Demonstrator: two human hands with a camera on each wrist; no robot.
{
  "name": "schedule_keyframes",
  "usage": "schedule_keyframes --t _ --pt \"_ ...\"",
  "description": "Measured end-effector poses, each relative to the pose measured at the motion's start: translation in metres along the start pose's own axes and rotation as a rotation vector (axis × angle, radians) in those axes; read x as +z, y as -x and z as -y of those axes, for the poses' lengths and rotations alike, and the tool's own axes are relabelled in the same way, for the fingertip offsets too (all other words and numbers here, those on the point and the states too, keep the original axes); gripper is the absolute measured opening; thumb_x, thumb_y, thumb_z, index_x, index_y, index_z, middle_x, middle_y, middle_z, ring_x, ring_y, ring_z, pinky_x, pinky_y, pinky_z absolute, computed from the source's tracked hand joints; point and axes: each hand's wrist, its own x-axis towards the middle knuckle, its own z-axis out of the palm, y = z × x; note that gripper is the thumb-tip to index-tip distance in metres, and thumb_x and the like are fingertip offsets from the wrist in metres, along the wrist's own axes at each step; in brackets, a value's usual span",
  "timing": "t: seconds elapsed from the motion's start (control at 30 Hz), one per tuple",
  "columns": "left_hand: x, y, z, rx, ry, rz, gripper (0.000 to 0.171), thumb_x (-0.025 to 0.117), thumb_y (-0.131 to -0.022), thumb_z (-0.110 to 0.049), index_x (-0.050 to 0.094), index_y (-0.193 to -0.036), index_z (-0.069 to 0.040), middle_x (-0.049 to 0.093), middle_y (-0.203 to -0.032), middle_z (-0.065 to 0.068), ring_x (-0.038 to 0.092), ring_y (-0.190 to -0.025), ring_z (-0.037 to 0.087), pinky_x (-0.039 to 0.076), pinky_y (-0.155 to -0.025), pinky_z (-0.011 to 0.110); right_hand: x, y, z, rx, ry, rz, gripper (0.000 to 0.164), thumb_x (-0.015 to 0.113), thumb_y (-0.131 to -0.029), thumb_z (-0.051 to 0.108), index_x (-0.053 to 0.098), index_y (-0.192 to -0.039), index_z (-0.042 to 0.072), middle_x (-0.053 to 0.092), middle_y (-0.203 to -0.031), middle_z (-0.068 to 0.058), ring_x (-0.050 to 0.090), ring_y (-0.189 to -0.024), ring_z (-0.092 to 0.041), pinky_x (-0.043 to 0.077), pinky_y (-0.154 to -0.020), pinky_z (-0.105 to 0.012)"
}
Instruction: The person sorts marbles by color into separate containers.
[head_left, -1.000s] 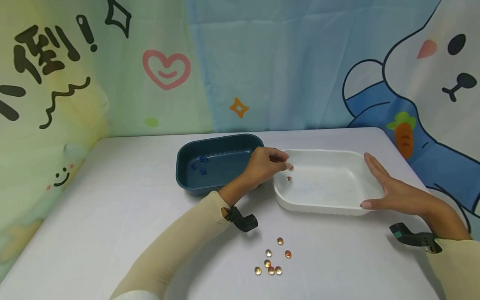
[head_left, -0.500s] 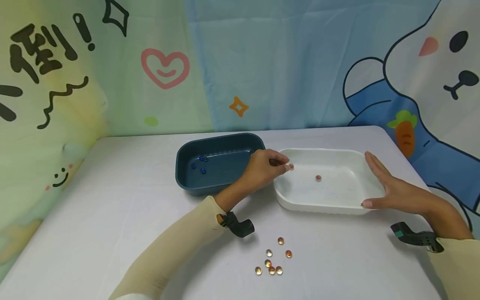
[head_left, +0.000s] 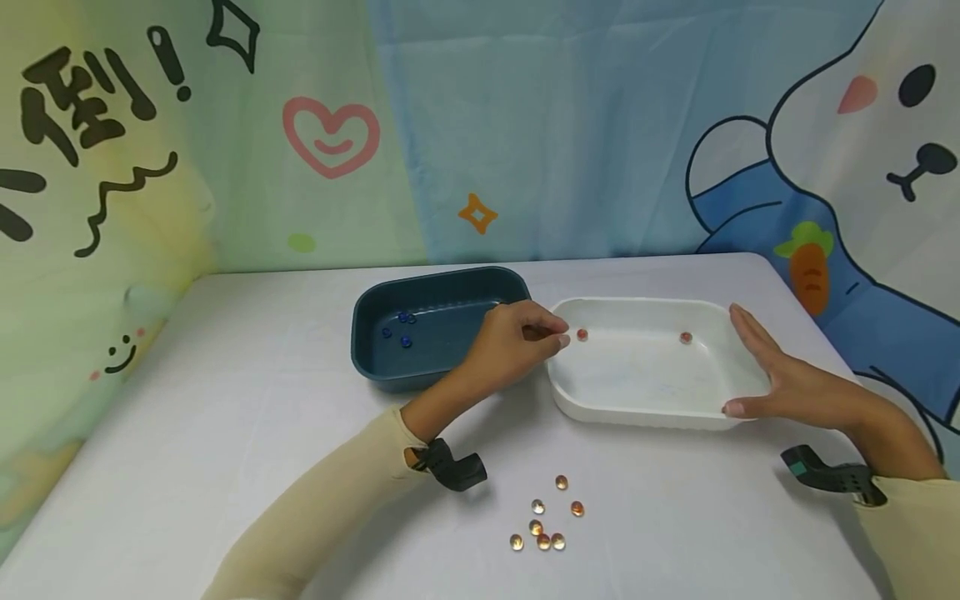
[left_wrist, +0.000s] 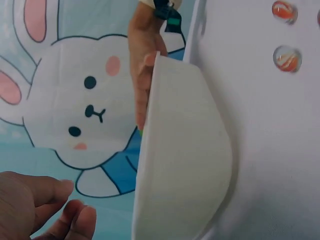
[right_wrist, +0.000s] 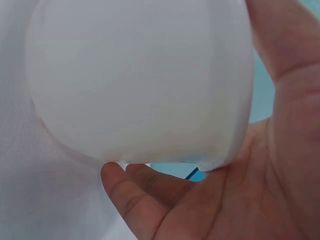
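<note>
My left hand [head_left: 510, 340] hovers at the left end of the white tray [head_left: 637, 400], thumb and fingers loosely bent. In the left wrist view a gap shows between the thumb and fingertips of that hand [left_wrist: 37, 207], with nothing in it. Inside the tray, one orange marble [head_left: 582, 334] lies near the left end and another marble [head_left: 686, 337] is toward the right. My right hand [head_left: 806, 392] grips the tray's right end, thumb at the front and fingers along the far side; the right wrist view shows its palm [right_wrist: 220, 205] against the tray wall.
Left of the white tray stands a dark teal tray [head_left: 375, 371] with several blue marbles [head_left: 406, 342]; my left hand hides part of it. Several orange and clear marbles [head_left: 543, 542] lie loose on the white table near the front. A printed curtain [head_left: 585, 125] hangs behind.
One marble has rolled rightward along the white tray. My left hand has let go of the other marble at the left end and drawn back left. The right hand stays put.
</note>
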Motion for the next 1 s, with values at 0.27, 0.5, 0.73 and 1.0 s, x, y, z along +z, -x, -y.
schedule_keyframes --t 0.27,0.5,0.73,1.0 --pt "-0.001 0.025 -0.006 0.066 0.001 0.059 0.009 0.072 -0.087 -0.001 0.074 -0.096 0.000 0.065 -0.091 0.003 0.063 -0.080 0.006 0.054 -0.072 0.021 0.000 0.001 0.002 0.007 0.015 0.000 0.125 0.079 -0.077 0.029 -0.022 -0.151 0.027 -0.027 -0.157 -0.005 -0.014 -0.140 -0.050 0.021 -0.080 -0.080" --pt "0.002 0.047 -0.002 0.103 -0.019 0.160 0.012 0.072 -0.085 0.001 0.073 -0.098 0.000 0.066 -0.092 0.002 0.061 -0.082 0.005 0.053 -0.075 0.021 0.001 0.000 0.002 -0.006 0.015 -0.008 0.125 0.079 -0.077 0.028 -0.021 -0.152 0.024 -0.027 -0.157 -0.006 -0.013 -0.140 -0.051 0.022 -0.080 -0.080" --pt "-0.001 0.066 -0.003 0.096 -0.030 0.220 0.012 0.072 -0.086 -0.001 0.074 -0.099 -0.001 0.066 -0.091 -0.003 0.060 -0.082 0.004 0.052 -0.076 0.021 0.002 -0.001 0.000 -0.002 0.016 -0.007 0.125 0.079 -0.077 0.028 -0.021 -0.152 0.026 -0.027 -0.157 -0.006 -0.010 -0.139 -0.052 0.023 -0.081 -0.079" --pt "-0.005 0.087 0.007 0.027 -0.031 0.257 0.011 0.072 -0.086 0.000 0.073 -0.097 0.000 0.065 -0.088 -0.006 0.061 -0.080 0.002 0.052 -0.075 0.020 0.000 -0.001 -0.001 -0.020 0.015 -0.001 0.125 0.079 -0.077 0.025 -0.022 -0.151 0.027 -0.027 -0.157 -0.005 -0.012 -0.140 -0.051 0.020 -0.081 -0.080"
